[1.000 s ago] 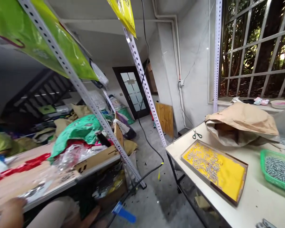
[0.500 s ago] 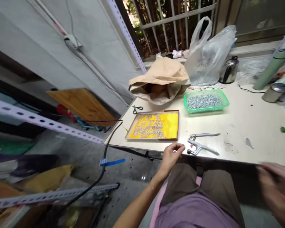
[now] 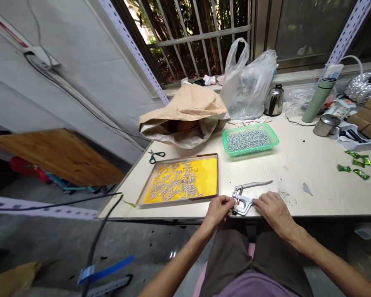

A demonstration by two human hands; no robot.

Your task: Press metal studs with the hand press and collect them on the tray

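Observation:
Silver snap pliers [image 3: 243, 206] lie at the table's front edge, their handles spread apart and the upper one lying free. My left hand [image 3: 219, 211] is closed in a pinch right at the pliers' jaw end, beside a small red part. Whatever its fingertips hold is too small to make out. My right hand [image 3: 273, 212] curls over the lower handle of the pliers and hides most of it. Left of the pliers is a shallow box [image 3: 148, 194] with a yellow bottom, where many small metal pins are scattered. Farther back, a green plastic basket [image 3: 252, 152] holds a heap of similar pins.
Green-handled scissors [image 3: 156, 155] and an open brown paper bag [image 3: 188, 101] are at the back left. A plastic bag [image 3: 247, 86], a metal pot [image 3: 274, 101], a green flask [image 3: 318, 101] and a metal cup [image 3: 326, 125] stand behind. Green wrapped sweets [image 3: 360, 173] lie right.
My right hand has come in from the far right onto the lower handle of the pliers. My left hand has moved up to the jaw end. The view has swung right.

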